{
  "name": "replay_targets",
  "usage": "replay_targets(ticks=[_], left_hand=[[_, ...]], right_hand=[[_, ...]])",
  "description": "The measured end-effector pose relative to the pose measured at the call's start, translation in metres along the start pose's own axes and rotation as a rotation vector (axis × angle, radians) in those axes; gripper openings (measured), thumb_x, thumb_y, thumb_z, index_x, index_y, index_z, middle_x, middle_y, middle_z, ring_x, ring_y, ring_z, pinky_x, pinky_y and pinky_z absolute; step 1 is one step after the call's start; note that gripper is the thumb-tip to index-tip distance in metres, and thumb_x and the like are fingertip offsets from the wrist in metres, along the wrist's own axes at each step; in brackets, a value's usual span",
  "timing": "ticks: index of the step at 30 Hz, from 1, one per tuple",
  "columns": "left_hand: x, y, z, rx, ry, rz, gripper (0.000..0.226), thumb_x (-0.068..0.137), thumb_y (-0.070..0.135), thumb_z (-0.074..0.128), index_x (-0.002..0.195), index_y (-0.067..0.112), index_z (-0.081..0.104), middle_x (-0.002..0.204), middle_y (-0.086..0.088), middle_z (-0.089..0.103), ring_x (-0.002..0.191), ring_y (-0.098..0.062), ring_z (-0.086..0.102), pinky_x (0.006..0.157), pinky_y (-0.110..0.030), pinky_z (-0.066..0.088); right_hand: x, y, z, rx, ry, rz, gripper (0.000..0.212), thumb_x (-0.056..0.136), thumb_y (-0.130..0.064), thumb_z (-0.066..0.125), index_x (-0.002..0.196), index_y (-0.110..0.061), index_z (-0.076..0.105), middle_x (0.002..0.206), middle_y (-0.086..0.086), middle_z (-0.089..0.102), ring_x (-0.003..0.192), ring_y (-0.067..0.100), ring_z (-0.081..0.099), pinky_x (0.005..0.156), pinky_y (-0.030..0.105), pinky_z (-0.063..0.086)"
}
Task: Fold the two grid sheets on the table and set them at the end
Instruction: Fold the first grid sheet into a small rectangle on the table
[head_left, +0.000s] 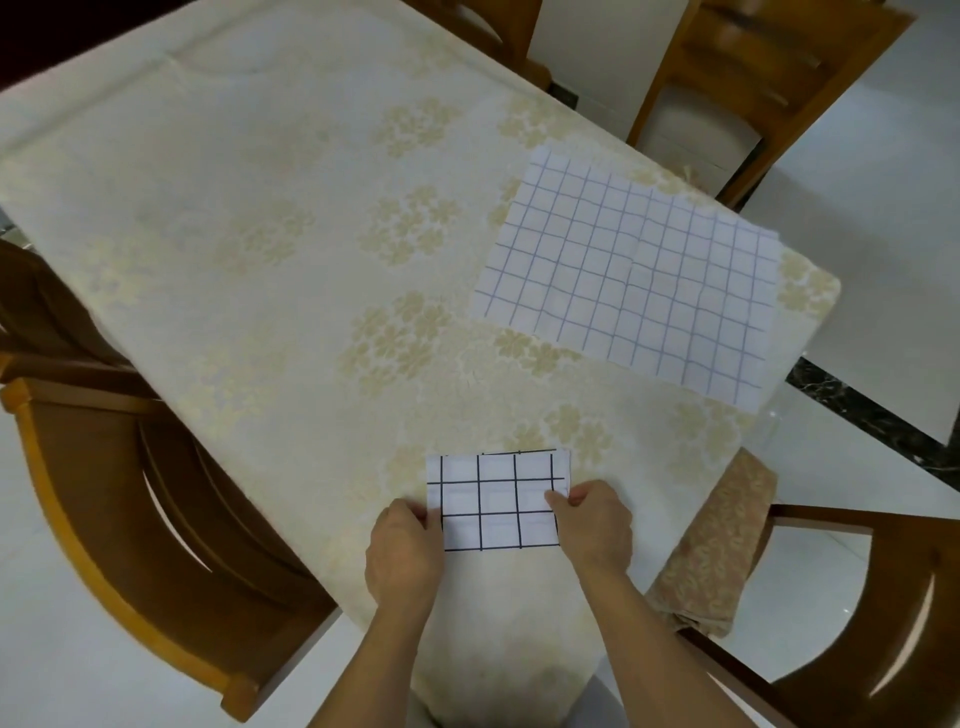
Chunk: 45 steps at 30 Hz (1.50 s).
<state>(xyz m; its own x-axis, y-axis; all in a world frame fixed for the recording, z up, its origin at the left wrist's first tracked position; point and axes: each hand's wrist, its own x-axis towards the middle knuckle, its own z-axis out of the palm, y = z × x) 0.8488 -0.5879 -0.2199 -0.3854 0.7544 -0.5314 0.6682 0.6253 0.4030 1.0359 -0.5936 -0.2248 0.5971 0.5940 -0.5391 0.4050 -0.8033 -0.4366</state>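
Head view: A small folded grid sheet with bold dark lines lies at the near edge of the table. The left hand pinches its left edge; the right hand pinches its right edge, thumb on top. A larger grid sheet with thin lines lies flat at the table's right edge, near the far right corner, well apart from both hands. Wooden chairs surround the table.

dark-grid sheet: white, bold black lines, folded small, flat at near surface edge | pale-grid sheet: white, thin purple lines, larger, creased, flat near far right corner
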Motion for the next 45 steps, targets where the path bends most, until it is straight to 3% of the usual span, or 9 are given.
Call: replay_targets(ticks=[13, 18, 26, 30, 33, 37, 40, 43, 45], left_hand=[[-0.005, 0.008, -0.005, -0.053, -0.009, 0.09, 0.012, 0.095, 0.025, 0.059, 0.102, 0.016, 0.054, 0.08, 0.006, 0.057, 0.07, -0.015, 0.052, 0.058, -0.028, 0.038], [0.003, 0.007, -0.015, -0.226, -0.17, 0.074, 0.028, 0.093, 0.021, 0.063, 0.119, 0.013, 0.059, 0.11, -0.001, 0.066, 0.097, -0.017, 0.058, 0.081, -0.026, 0.043], [-0.007, 0.015, -0.061, -0.503, -0.382, 0.135, 0.014, 0.095, 0.019, 0.052, 0.096, 0.008, 0.06, 0.102, -0.015, 0.065, 0.096, -0.032, 0.063, 0.081, -0.043, 0.052], [-0.019, 0.027, -0.084, -0.595, -0.318, 0.221, 0.032, 0.1, 0.034, 0.051, 0.082, 0.008, 0.049, 0.078, -0.007, 0.052, 0.075, -0.02, 0.053, 0.061, -0.04, 0.05], [-0.027, 0.035, -0.099, -0.554, -0.237, 0.364, 0.038, 0.099, 0.039, 0.051, 0.085, 0.003, 0.048, 0.077, -0.01, 0.051, 0.068, -0.018, 0.052, 0.056, -0.047, 0.05], [-0.044, 0.041, -0.115, -0.623, -0.181, 0.42, 0.028, 0.103, 0.028, 0.047, 0.083, 0.009, 0.049, 0.071, -0.01, 0.053, 0.051, -0.013, 0.052, 0.043, -0.03, 0.043], [-0.056, 0.043, -0.123, -0.683, -0.153, 0.426, 0.033, 0.105, 0.032, 0.041, 0.088, 0.005, 0.052, 0.066, -0.01, 0.05, 0.049, -0.018, 0.049, 0.04, -0.031, 0.039], [-0.065, 0.042, -0.125, -0.727, -0.083, 0.416, 0.035, 0.106, 0.029, 0.036, 0.092, 0.004, 0.056, 0.067, -0.012, 0.052, 0.048, -0.016, 0.051, 0.041, -0.031, 0.039], [-0.073, 0.039, -0.122, -0.718, -0.014, 0.426, 0.035, 0.106, 0.027, 0.037, 0.091, 0.001, 0.055, 0.067, -0.016, 0.052, 0.046, -0.017, 0.051, 0.041, -0.033, 0.04]], right_hand=[[-0.002, 0.0, 0.005, 0.035, -0.036, 0.0, 0.014, 0.093, -0.029, 0.062, 0.086, -0.017, 0.061, 0.093, 0.004, 0.064, 0.08, 0.022, 0.061, 0.063, 0.029, 0.042], [-0.006, -0.002, -0.01, 0.13, -0.079, -0.035, 0.017, 0.093, -0.024, 0.061, 0.084, -0.01, 0.057, 0.076, 0.001, 0.06, 0.066, 0.015, 0.055, 0.053, 0.027, 0.038], [-0.024, -0.021, -0.054, 0.565, -0.257, -0.07, 0.009, 0.087, -0.021, 0.075, 0.092, -0.025, 0.07, 0.091, 0.002, 0.075, 0.089, 0.017, 0.069, 0.084, 0.042, 0.058], [-0.039, -0.039, -0.075, 0.601, -0.312, -0.166, 0.019, 0.088, -0.024, 0.073, 0.09, -0.005, 0.072, 0.101, 0.024, 0.069, 0.099, 0.042, 0.065, 0.09, 0.059, 0.052], [-0.054, -0.054, -0.084, 0.602, -0.297, -0.268, 0.012, 0.094, -0.021, 0.066, 0.092, -0.014, 0.075, 0.094, 0.009, 0.076, 0.092, 0.029, 0.072, 0.084, 0.05, 0.059], [-0.073, -0.069, -0.089, 0.555, -0.243, -0.403, 0.024, 0.098, -0.031, 0.056, 0.097, -0.008, 0.064, 0.082, 0.015, 0.065, 0.068, 0.022, 0.06, 0.051, 0.029, 0.05], [-0.086, -0.075, -0.096, 0.545, -0.224, -0.449, 0.03, 0.097, -0.04, 0.055, 0.099, -0.011, 0.057, 0.094, -0.002, 0.065, 0.083, 0.017, 0.061, 0.075, 0.031, 0.052], [-0.092, -0.077, -0.104, 0.541, -0.219, -0.533, 0.034, 0.1, -0.032, 0.055, 0.113, 0.0, 0.058, 0.116, 0.018, 0.063, 0.113, 0.031, 0.058, 0.102, 0.049, 0.045], [-0.095, -0.075, -0.109, 0.528, -0.235, -0.547, 0.043, 0.1, -0.031, 0.054, 0.131, -0.001, 0.054, 0.14, 0.007, 0.055, 0.131, 0.023, 0.049, 0.113, 0.042, 0.036]])
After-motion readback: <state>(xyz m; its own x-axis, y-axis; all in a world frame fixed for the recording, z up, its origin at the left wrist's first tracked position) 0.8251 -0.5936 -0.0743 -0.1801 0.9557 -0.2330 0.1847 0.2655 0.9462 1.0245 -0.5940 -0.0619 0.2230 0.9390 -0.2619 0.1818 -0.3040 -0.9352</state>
